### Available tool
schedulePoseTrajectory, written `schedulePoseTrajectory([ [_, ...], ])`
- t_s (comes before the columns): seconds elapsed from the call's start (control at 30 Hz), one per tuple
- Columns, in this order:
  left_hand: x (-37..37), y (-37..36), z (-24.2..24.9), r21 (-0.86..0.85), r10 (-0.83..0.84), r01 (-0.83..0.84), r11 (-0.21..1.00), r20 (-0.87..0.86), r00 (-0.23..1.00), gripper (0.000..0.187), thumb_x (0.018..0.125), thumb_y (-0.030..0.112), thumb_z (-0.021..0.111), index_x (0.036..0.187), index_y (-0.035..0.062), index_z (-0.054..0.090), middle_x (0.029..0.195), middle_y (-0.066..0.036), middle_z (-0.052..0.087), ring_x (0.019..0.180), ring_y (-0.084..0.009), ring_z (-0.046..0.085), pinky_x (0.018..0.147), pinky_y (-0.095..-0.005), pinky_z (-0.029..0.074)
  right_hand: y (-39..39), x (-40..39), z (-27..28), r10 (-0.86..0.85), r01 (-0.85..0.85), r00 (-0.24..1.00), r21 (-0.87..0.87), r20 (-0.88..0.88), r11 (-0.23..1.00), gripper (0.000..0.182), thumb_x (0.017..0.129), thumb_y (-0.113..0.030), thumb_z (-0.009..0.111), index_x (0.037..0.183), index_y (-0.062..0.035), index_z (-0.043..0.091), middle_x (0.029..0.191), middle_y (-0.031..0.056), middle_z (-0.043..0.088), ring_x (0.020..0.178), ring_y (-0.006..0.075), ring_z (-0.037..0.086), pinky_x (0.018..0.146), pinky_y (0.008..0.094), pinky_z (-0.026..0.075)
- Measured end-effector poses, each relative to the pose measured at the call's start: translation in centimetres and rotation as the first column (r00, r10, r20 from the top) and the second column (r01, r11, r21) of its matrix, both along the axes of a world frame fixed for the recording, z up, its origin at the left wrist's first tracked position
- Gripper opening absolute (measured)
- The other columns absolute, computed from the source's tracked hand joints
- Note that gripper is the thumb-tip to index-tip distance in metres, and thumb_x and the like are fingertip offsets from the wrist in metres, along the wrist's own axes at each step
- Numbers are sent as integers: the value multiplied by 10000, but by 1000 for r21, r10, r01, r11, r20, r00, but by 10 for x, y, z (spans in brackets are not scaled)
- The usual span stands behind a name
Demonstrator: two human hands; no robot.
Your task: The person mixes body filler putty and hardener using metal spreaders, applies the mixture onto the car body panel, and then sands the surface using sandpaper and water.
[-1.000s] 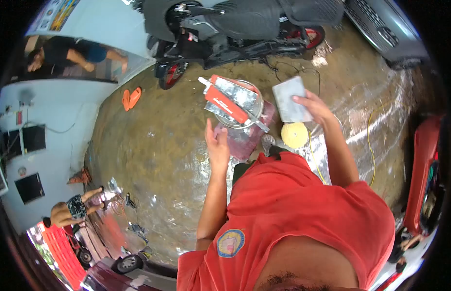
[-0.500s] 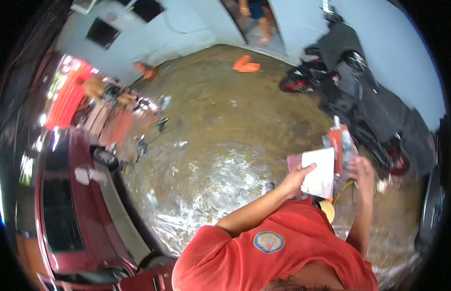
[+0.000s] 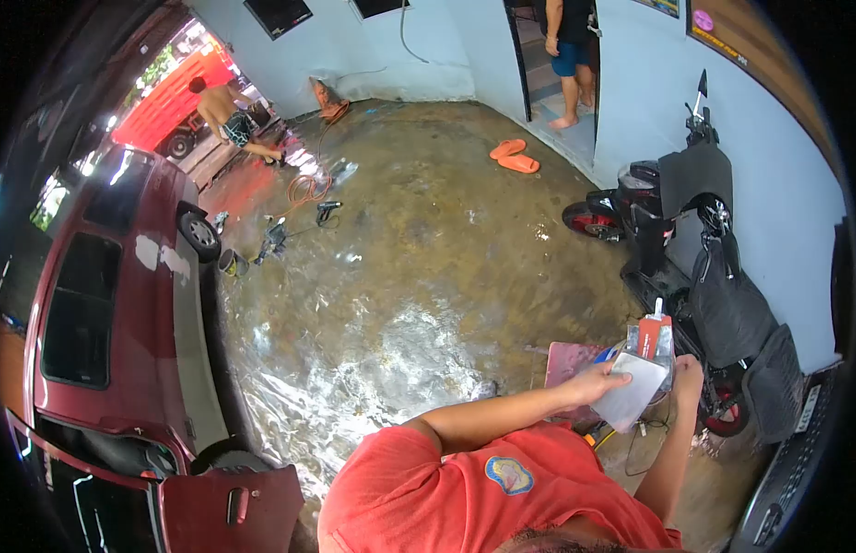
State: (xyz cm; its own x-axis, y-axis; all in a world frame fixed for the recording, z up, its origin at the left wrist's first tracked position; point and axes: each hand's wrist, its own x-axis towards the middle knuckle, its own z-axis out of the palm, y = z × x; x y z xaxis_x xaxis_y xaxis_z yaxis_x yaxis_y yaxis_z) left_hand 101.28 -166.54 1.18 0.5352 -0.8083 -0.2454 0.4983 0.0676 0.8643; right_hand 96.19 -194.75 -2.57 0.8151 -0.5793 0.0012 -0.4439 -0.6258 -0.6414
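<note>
Left hand (image 3: 589, 385) pinches flat plate (image 3: 630, 394) near red tool (image 3: 648, 339)
Right hand (image 3: 688, 378) curls nearby; its hold cannot be told.

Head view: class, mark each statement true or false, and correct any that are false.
1. The left hand holds a pale flat plate. True.
2. The orange slippers lie on the seat of the motorbike. False: they lie on the floor.
3. The maroon vehicle has pale patches on its body. True.
4. The person at the doorway wears boots. False: that person is barefoot.
5. The motorbike stands near a light blue wall. True.
</note>
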Motion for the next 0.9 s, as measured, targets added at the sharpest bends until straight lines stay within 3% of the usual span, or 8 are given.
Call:
schedulePoseTrajectory([
  [0.1,2,-11,-6,6,-44,44,999,102,994,465,986,365,608,1353,84,558,1125,-26,679,986,-130,634,882,-314,495,-8,4,-6,-6,5,1000,22,18,1000,172,872,-60,514,837,18,663,734,149,669,711,252,654,690,376,492],
  [0.13,3,-15,-7,34,-54,51,998,95,994,464,985,363,609,1356,87,557,1124,-27,679,986,-130,634,884,-315,495,-13,5,-12,14,-16,999,58,40,998,152,868,-50,518,834,3,656,683,106,647,648,203,636,597,340,491],
  [0.27,0,-20,-3,33,-68,66,997,53,996,465,983,358,610,1360,91,554,1123,-31,679,979,-133,638,881,-323,498,-16,6,4,-70,86,996,521,-50,850,109,865,-39,519,861,-30,628,673,22,604,525,90,554,424,223,420],
  [0.47,-2,-21,2,109,-24,16,994,66,998,489,973,315,597,1378,52,521,1175,-94,668,1031,-175,642,901,-339,497,-21,4,28,16,6,999,481,-43,877,86,833,-40,546,861,-50,627,706,6,611,554,85,559,453,225,427],
  [0.57,-2,-25,-16,52,-34,31,998,52,998,495,981,336,609,1387,68,516,1128,-33,669,956,-141,634,869,-319,498,-4,5,64,3,12,999,460,-32,888,81,827,-41,555,867,-53,625,706,-7,606,576,79,558,490,222,436],
  [0.67,-4,-26,-24,70,4,-11,997,97,995,528,985,328,601,1425,67,471,1160,-37,652,989,-133,620,893,-314,490,-3,5,75,46,-23,998,426,-45,905,77,830,-46,562,873,-56,625,716,-12,610,592,76,559,515,224,441],
  [0.9,-4,-23,-18,67,-29,18,998,168,985,585,990,295,589,1493,70,390,1263,-56,607,1069,-134,587,953,-316,468,-13,-2,34,21,1,999,533,-36,846,122,876,-69,532,915,-35,642,760,6,635,617,83,579,528,231,458],
])
